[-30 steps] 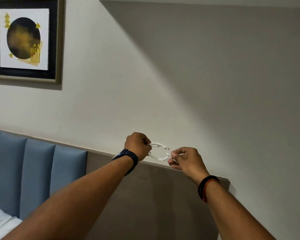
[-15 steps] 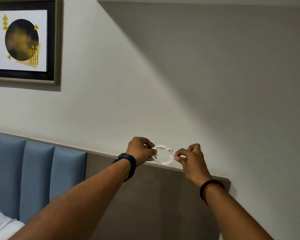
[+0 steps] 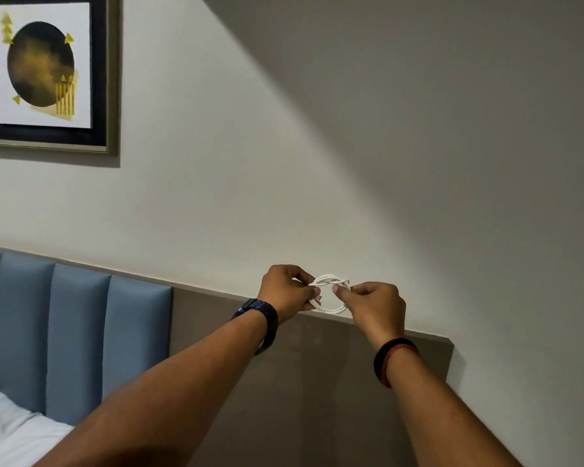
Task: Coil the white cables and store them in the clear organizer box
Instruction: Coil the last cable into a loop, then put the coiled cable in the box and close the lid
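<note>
Centre-right of frame: your left hand [image 3: 285, 289] and right hand [image 3: 373, 303] each pinch one side of the thin white cable [image 3: 329, 293], wound into a small multi-strand coil, held in air before the grey wall [image 3: 351, 163]. No container in view. Vs. 0.5 s ago: hands closer together, coil tighter w/ strands crossing on top.

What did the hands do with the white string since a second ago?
The right hand slid in closer to the left hand, so the white cable loop between them looks smaller and tighter. Both hands kept their grip on it the whole time; nothing was let go. The framed picture and blue headboard look unchanged.
</note>
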